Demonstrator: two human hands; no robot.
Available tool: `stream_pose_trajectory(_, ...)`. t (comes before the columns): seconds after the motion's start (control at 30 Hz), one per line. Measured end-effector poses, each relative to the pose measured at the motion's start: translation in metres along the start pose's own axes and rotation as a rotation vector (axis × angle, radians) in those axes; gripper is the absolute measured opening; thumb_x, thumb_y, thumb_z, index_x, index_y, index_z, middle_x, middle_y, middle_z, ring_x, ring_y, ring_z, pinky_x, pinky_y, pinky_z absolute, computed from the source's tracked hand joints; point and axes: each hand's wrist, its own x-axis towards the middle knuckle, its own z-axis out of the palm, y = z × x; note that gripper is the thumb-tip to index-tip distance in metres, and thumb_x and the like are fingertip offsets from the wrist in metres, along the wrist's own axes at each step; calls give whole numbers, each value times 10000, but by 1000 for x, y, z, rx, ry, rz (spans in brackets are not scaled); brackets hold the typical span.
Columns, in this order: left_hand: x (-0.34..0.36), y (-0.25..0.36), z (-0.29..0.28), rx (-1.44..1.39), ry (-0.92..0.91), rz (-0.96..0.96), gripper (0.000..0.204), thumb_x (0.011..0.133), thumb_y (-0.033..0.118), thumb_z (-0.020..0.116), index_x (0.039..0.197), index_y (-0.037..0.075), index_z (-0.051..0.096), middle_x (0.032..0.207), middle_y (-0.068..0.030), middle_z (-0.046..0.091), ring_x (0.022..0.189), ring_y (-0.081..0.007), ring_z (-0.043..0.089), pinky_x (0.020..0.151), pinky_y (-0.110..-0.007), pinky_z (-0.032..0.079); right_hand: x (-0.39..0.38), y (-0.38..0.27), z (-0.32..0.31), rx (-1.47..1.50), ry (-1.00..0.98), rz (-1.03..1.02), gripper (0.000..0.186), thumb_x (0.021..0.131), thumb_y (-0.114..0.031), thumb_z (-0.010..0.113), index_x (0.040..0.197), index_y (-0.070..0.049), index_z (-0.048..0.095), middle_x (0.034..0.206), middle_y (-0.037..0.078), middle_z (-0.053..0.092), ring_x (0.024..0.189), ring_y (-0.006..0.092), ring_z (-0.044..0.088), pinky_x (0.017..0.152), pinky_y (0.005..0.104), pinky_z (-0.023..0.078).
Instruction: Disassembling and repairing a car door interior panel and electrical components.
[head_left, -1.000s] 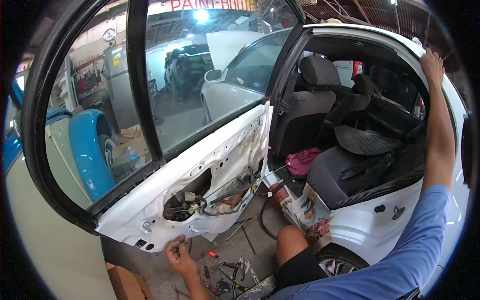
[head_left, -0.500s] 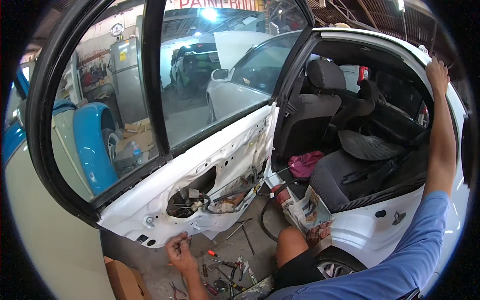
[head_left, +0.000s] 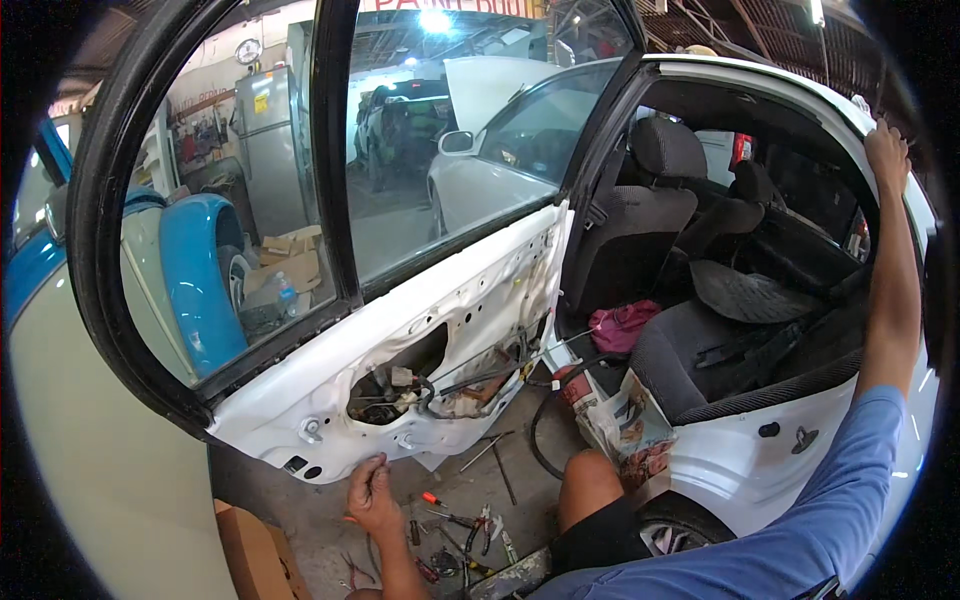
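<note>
A white car door [head_left: 280, 410], its inner trim off, stands swung open beside the white car. At its lower edge is my left hand [head_left: 376, 500], fingers curled and pressed together, fingertips against or just in front of the metal. Whatever those fingers hold, if anything, is hidden. In the door's cutout a bundle of wires and connectors [head_left: 402, 380] shows, with a cable [head_left: 470, 380] leading toward the car body. My right arm is stretched up along the rear door opening, and my right hand [head_left: 887, 160] is wrapped round the roof edge [head_left: 830, 98].
Pliers [head_left: 480, 530], a screwdriver [head_left: 432, 498] and several other tools lie on the floor, with a cardboard box [head_left: 255, 550] at left. Newspaper [head_left: 625, 420] covers the door sill. A pink cloth [head_left: 622, 327] lies by the rear seat [head_left: 700, 350]. A blue-and-cream vehicle [head_left: 195, 270] stands left.
The whole view has shifted, so door and car appear slightly farther right. Both hands keep about the same places, the left at the door's lower edge and the right at the roof.
</note>
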Motion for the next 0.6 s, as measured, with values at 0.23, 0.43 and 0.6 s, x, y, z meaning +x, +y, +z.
stream_pose_trajectory(0.23, 0, 6, 5, -93, 25, -49, 182, 974, 32, 565, 1135, -9, 640, 1115, -140, 693, 917, -212, 657, 881, -334, 540, 5, 3, 7, -22, 14, -1, 447, 1039, -324, 333, 1433, -220, 518, 1406, 69, 575, 1264, 344, 540, 1028, 533, 433)
stream_pose_trajectory(0.43, 1, 9, 4, -183, 38, -90, 191, 991, 64, 596, 1161, -13, 636, 1136, -149, 699, 927, -207, 662, 879, -321, 543, 6, 2, 11, -30, 28, 8, 448, 1037, -325, 333, 1434, -228, 516, 1409, 58, 573, 1263, 336, 542, 1035, 532, 432)
stream_pose_trajectory(0.6, 1, 8, 5, -172, 35, -84, 195, 995, 70, 602, 1168, -16, 630, 1143, -149, 699, 936, -205, 660, 888, -321, 538, 11, 6, 15, -33, 39, 8, 448, 1028, -317, 361, 1442, -242, 516, 1414, 59, 567, 1262, 346, 542, 1033, 542, 439)
